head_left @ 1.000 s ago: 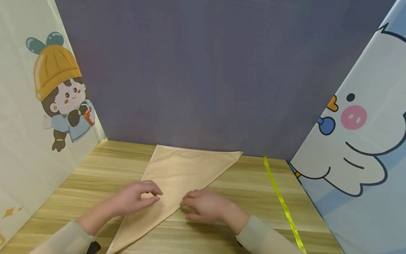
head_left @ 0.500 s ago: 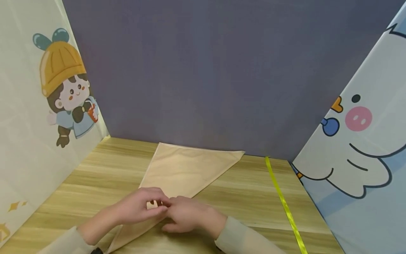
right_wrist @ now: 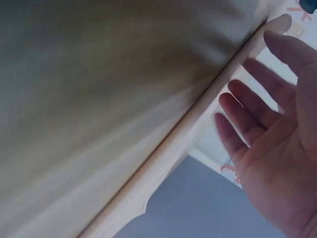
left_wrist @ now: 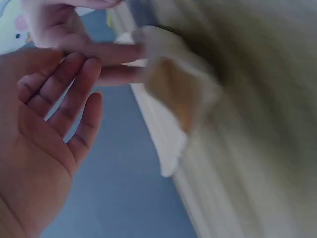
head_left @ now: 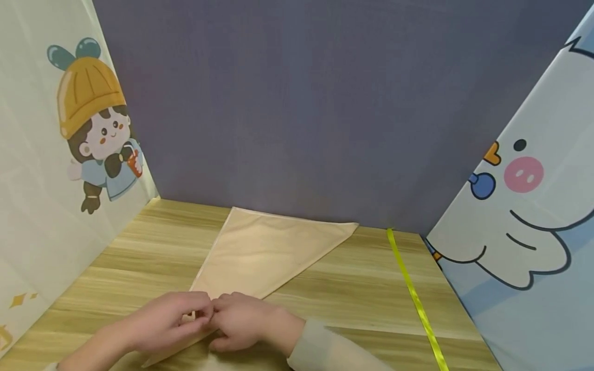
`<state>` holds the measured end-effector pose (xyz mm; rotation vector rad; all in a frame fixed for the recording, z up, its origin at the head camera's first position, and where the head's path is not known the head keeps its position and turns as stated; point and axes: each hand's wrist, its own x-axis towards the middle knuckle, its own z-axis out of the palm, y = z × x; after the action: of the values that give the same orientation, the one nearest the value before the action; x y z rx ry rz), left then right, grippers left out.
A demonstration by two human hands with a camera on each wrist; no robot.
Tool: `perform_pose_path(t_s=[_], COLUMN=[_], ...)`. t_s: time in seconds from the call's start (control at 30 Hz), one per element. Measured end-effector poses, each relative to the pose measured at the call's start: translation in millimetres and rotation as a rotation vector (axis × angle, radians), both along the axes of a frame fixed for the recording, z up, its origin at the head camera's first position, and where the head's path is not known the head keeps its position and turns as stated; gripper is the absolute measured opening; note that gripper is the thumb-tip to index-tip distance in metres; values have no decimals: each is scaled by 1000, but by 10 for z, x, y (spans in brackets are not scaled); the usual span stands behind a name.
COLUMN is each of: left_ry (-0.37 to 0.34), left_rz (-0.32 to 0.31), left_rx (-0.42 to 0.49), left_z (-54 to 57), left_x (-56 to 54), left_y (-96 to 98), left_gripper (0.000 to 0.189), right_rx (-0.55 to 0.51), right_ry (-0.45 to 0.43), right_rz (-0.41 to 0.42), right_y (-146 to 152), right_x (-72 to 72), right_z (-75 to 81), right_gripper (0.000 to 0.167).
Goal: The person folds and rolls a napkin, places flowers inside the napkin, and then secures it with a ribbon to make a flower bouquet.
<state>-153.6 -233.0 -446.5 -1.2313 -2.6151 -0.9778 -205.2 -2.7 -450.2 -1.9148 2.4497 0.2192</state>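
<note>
A beige cloth (head_left: pixel 274 252), folded into a triangle, lies on the wooden table. My left hand (head_left: pixel 160 322) is over its near left part, fingers relaxed and bent, fingertips close to the other hand. Beside it, my right hand (head_left: pixel 246 319) rests at the long folded edge with its fingers on the cloth. In the left wrist view, the end of the cloth (left_wrist: pixel 159 130) gapes a little between its layers, blurred. The right wrist view has the right hand (right_wrist: pixel 277 144) with loosely extended fingers along the folded edge. Both hands hide the cloth's near part.
A yellow ribbon-like strip (head_left: pixel 415 299) runs along the right side of the wooden table (head_left: pixel 352 299). A dark grey panel (head_left: pixel 297 113) stands behind the table. Printed panels with cartoon figures flank it on the left (head_left: pixel 32 206) and right (head_left: pixel 533 319).
Both hands have slid toward the near left along the folded edge, and they have come together. More of the cloth's far part now shows. The yellow strip stays in place.
</note>
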Motion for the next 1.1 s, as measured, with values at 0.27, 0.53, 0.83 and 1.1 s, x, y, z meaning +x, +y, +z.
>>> perform_pose_path(t_s=[0.27, 0.53, 0.83, 1.1], left_ry=[-118, -147, -263, -302], left_rz=[-69, -146, -168, -163], left_rx=[-39, -94, -80, -91], left_z=[-256, -332, -369, -300], left_x=[27, 60, 69, -11], left_y=[-460, -630, -645, -612], left_gripper=[21, 39, 33, 27], right_rx=[40, 78, 97, 94], right_ry=[-57, -94, -82, -112], right_rz=[-25, -71, -72, -82], right_y=[-37, 26, 35, 42], right_x=[95, 72, 105, 97], right_z=[-74, -111, -105, -108], right_gripper=[56, 62, 63, 62])
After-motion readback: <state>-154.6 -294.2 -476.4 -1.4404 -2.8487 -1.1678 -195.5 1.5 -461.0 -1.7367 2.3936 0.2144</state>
